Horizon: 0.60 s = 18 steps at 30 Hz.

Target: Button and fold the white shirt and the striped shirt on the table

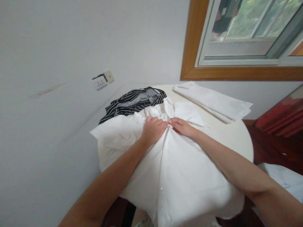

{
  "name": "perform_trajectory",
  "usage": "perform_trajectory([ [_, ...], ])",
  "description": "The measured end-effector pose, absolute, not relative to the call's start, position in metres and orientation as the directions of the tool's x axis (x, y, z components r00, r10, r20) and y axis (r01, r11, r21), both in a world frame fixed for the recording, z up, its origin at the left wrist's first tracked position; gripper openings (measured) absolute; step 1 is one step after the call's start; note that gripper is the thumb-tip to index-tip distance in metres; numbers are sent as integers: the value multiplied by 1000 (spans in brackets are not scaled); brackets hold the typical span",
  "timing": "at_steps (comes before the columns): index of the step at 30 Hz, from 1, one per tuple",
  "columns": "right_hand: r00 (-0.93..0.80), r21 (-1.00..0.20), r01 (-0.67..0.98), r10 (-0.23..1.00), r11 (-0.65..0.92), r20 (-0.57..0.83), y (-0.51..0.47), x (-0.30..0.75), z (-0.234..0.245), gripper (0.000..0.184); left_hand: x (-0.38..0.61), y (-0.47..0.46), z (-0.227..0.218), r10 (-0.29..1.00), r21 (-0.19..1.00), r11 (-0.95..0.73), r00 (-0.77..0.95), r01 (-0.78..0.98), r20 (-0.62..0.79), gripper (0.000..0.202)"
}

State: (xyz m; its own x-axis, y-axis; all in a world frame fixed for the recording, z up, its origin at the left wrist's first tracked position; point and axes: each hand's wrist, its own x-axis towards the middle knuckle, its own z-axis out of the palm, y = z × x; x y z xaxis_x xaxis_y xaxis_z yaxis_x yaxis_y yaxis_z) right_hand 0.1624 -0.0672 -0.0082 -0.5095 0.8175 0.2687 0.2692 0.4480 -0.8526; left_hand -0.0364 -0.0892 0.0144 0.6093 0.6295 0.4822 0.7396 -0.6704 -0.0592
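Observation:
A white button shirt lies spread front-up over a small round white table. My left hand has its fingers curled and pinched on the shirt's front placket just below the collar. Fingertip to fingertip with it, my right hand pinches the other side of the same placket. A small button shows lower down the front. The collar points away from me.
A black-and-white striped garment lies crumpled at the table's far left. A folded white garment rests at the far right, under a wood-framed window. A wall socket sits on the left wall. More white cloth lies at right.

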Motion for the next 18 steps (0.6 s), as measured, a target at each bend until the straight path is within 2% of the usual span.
perform_trajectory([
  [4,-496,-879,212,822,426,279,-68,160,-7,45,-37,-90,13,649,-31,-645,569,763,505,35],
  [11,-443,-976,118,890,181,112,-70,158,-10,44,-33,-93,14,668,-11,-641,564,768,485,35],
  [14,-472,-974,93,871,206,139,-72,157,-7,45,-32,-93,14,683,16,-633,549,774,482,35],
  [18,-479,-932,174,855,317,201,-73,157,-2,47,-31,-93,14,689,9,-612,527,791,497,33],
])
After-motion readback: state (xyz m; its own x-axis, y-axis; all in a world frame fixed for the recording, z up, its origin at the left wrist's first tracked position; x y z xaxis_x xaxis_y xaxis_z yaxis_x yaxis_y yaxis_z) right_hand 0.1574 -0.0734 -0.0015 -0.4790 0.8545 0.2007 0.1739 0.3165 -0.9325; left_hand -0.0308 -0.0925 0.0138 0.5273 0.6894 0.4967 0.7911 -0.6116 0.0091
